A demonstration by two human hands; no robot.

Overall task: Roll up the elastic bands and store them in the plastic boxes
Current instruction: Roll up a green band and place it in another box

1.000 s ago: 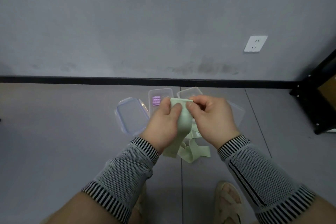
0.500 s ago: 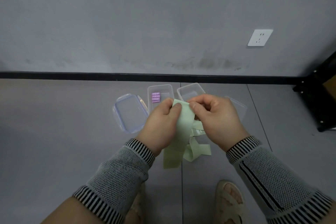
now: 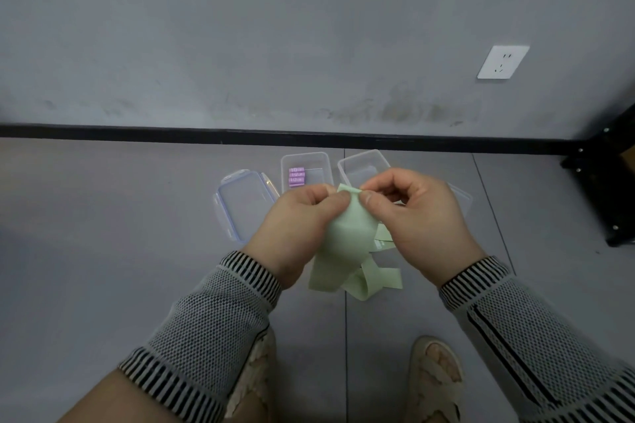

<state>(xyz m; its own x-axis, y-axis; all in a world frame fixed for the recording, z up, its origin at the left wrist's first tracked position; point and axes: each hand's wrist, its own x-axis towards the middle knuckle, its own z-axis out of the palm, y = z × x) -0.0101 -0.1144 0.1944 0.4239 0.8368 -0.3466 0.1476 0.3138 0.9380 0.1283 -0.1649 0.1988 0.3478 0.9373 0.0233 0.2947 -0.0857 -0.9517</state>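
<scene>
Both my hands hold a pale green elastic band (image 3: 347, 244) above the floor. My left hand (image 3: 299, 227) pinches its top end from the left, and my right hand (image 3: 412, 216) pinches the same end from the right. The band's loose length hangs down and lies folded on the floor. Behind my hands stand two clear plastic boxes: the left box (image 3: 305, 161) holds a rolled purple band (image 3: 296, 176), and the right box (image 3: 360, 163) is partly hidden by my right hand.
A clear lid (image 3: 244, 206) lies left of the boxes, and another lid's edge (image 3: 462, 197) shows right of my right hand. A black shelf leg (image 3: 604, 182) stands at the far right. My sandalled feet (image 3: 434, 378) are at the bottom. A grey wall with a socket (image 3: 502, 61) rises behind.
My hands have shifted slightly with the band's top end, still pinching it. The hanging length has swung a little and lies more folded on the floor.
</scene>
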